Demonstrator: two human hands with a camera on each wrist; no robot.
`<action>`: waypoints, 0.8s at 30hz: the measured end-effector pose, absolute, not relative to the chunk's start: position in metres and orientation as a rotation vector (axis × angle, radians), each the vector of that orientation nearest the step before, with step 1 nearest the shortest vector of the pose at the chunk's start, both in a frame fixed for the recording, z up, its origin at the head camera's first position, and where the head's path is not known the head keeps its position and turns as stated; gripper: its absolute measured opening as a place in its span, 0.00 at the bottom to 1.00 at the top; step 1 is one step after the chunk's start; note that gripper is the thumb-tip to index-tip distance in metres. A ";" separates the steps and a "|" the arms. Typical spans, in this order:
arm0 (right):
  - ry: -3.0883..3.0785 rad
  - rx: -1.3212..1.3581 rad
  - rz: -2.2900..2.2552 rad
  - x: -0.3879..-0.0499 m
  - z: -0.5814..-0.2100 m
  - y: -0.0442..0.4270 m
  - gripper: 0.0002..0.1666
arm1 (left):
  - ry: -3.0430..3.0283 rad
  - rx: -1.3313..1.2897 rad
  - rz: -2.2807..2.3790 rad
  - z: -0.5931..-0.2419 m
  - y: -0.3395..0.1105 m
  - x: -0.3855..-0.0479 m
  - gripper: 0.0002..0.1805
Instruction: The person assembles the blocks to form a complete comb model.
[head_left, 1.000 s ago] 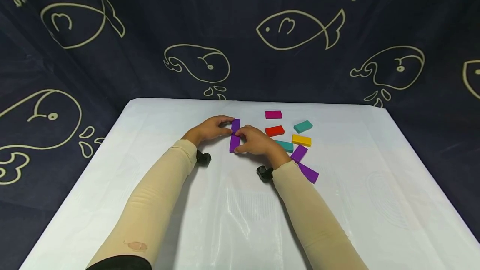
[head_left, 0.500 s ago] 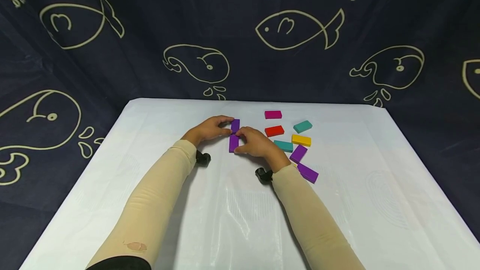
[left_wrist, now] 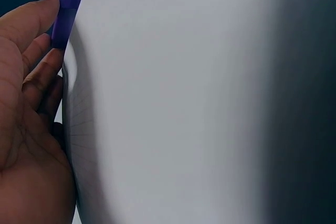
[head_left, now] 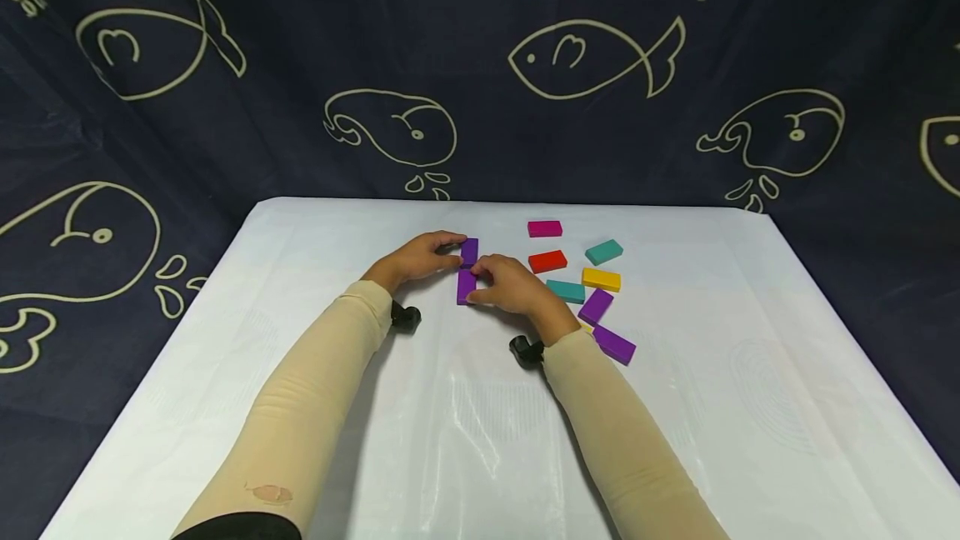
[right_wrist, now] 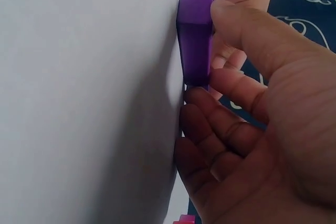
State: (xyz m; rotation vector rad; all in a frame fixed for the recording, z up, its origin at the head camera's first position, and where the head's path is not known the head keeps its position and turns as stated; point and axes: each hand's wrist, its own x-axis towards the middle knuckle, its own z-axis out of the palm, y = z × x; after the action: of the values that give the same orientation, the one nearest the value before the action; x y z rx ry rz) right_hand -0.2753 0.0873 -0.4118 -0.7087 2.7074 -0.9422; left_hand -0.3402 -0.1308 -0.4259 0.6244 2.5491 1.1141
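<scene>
Two purple blocks lie end to end on the white table in the head view, one farther back (head_left: pixel 469 252) and one nearer (head_left: pixel 467 287). The left hand (head_left: pixel 420 259) pinches the farther block between thumb and a finger, from the left. From the right, the right hand (head_left: pixel 513 284) pinches the nearer block by its ends. In the right wrist view, thumb and forefinger of the right hand (right_wrist: pixel 252 93) touch the purple block (right_wrist: pixel 196 35). The left wrist view has the left hand (left_wrist: pixel 31 103) with its thumb against purple (left_wrist: pixel 65 19).
Right of the hands lie a magenta block (head_left: pixel 544 228), a red one (head_left: pixel 547 261), teal ones (head_left: pixel 603 252), a yellow one (head_left: pixel 602 279) and two more purple ones (head_left: pixel 614 345). Another yellow piece is partly hidden by the right forearm. A dark patterned cloth (head_left: pixel 480 140) hangs behind the table.
Both hands keep their grips on the two purple blocks. The right hand and wrist have shifted very slightly left, and the whole head view has drifted a little.
</scene>
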 end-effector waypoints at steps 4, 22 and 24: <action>2.710 -0.703 -0.949 -0.274 -0.411 0.087 0.23 | 2.548 0.628 1.120 -0.427 -0.131 -0.341 0.30; 2.732 -0.610 -0.985 -0.273 -0.412 0.083 0.20 | 2.549 0.634 1.132 -0.427 -0.130 -0.340 0.30; 2.731 -0.608 -0.992 -0.273 -0.412 0.083 0.20 | 2.548 0.633 1.133 -0.427 -0.130 -0.341 0.30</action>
State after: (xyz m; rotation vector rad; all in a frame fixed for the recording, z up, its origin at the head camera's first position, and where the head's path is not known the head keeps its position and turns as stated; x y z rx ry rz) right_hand -0.2731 0.0833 -0.4117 -0.6076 2.7308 -0.9920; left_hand -0.3407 -0.1297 -0.4267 0.6329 2.5477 1.1331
